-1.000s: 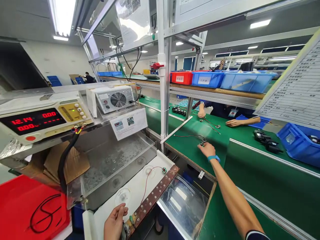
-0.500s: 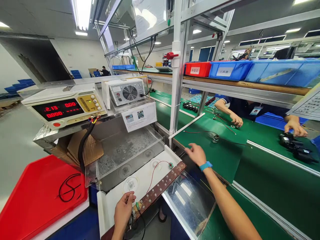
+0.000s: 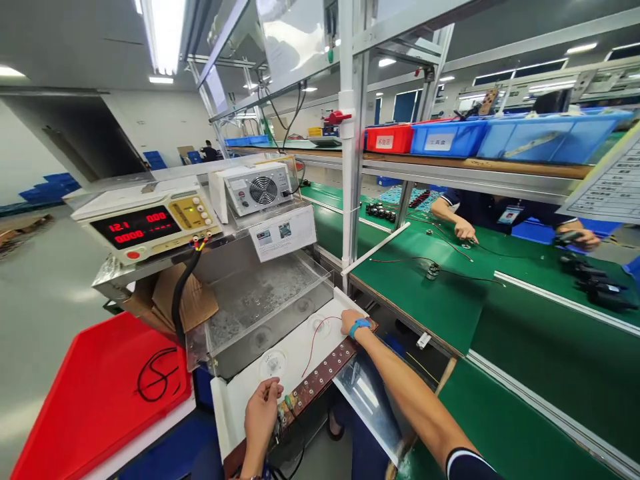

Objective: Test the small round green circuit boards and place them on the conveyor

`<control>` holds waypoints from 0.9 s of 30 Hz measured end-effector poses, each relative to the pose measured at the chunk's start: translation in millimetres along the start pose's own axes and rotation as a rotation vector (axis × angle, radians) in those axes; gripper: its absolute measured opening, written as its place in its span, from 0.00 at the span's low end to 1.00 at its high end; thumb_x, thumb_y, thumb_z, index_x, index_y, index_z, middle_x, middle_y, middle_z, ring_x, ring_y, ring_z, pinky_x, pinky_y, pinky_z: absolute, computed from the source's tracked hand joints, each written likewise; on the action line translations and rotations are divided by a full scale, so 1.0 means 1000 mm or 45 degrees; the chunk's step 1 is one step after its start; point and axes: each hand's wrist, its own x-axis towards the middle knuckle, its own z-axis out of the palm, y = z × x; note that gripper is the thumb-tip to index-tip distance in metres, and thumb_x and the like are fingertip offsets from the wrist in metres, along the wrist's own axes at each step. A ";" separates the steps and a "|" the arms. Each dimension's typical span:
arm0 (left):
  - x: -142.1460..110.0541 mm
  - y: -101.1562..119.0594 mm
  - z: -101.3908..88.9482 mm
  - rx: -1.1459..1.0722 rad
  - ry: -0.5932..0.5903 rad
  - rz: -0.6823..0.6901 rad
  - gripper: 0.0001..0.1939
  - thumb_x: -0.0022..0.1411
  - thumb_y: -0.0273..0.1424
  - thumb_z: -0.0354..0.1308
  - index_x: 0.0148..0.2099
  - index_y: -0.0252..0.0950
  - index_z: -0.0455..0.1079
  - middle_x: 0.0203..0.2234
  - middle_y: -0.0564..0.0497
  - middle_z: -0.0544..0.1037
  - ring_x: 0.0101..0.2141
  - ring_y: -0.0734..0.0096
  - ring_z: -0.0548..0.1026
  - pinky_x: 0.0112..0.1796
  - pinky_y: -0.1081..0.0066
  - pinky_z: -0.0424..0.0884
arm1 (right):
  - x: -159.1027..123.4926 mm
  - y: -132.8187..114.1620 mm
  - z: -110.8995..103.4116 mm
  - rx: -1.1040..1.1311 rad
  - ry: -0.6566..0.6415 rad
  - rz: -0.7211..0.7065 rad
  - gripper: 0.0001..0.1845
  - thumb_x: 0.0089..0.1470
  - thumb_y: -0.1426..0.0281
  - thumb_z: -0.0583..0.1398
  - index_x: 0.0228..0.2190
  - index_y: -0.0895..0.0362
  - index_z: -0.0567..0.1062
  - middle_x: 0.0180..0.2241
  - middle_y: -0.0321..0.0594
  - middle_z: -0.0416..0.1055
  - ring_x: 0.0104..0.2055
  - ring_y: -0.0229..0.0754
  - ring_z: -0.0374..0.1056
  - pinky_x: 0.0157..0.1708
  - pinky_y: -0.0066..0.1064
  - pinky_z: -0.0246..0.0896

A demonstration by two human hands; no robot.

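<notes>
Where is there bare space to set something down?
Bare: the dark green belt between the two metal rails, and the red tray left of its black cable. Crowded: the brown strip, with the left hand, right hand and wires, and the black parts by the co-worker.

Single head-worn view: looks forward, down over white tray, both hands near; shelf bins farther off.
</notes>
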 end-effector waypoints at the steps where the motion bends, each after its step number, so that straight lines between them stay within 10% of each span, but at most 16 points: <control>1: 0.000 0.002 -0.001 -0.027 0.021 0.007 0.36 0.42 0.61 0.57 0.38 0.34 0.74 0.28 0.40 0.83 0.35 0.45 0.81 0.44 0.50 0.74 | -0.005 -0.002 -0.002 0.011 0.024 -0.024 0.11 0.42 0.80 0.65 0.33 0.67 0.79 0.37 0.58 0.79 0.40 0.55 0.76 0.38 0.36 0.67; 8: -0.028 0.057 -0.007 -0.281 0.167 0.113 0.34 0.49 0.59 0.58 0.44 0.34 0.75 0.45 0.37 0.82 0.50 0.49 0.77 0.56 0.55 0.68 | -0.083 -0.048 -0.049 0.528 0.209 -0.612 0.14 0.50 0.74 0.64 0.41 0.57 0.77 0.40 0.42 0.76 0.42 0.44 0.71 0.44 0.32 0.63; 13: -0.082 0.123 -0.006 -0.710 -0.281 0.009 0.31 0.56 0.54 0.61 0.51 0.35 0.75 0.47 0.39 0.81 0.48 0.54 0.78 0.52 0.57 0.71 | -0.158 -0.086 -0.078 0.875 0.077 -0.941 0.18 0.49 0.77 0.65 0.43 0.52 0.78 0.37 0.37 0.71 0.37 0.40 0.69 0.38 0.30 0.64; 17: -0.112 0.133 -0.010 -0.907 -0.536 -0.073 0.27 0.59 0.47 0.63 0.55 0.36 0.73 0.47 0.41 0.81 0.41 0.60 0.79 0.43 0.63 0.75 | -0.185 -0.094 -0.071 0.977 -0.032 -0.966 0.19 0.52 0.73 0.66 0.47 0.49 0.77 0.38 0.37 0.72 0.35 0.40 0.68 0.36 0.30 0.65; 27: -0.138 0.118 -0.018 -0.933 -0.264 -0.067 0.21 0.56 0.41 0.68 0.49 0.38 0.73 0.43 0.44 0.80 0.36 0.69 0.76 0.40 0.69 0.74 | -0.207 -0.088 -0.025 1.693 -0.153 -0.677 0.22 0.48 0.60 0.72 0.43 0.52 0.76 0.40 0.42 0.78 0.40 0.46 0.75 0.41 0.35 0.73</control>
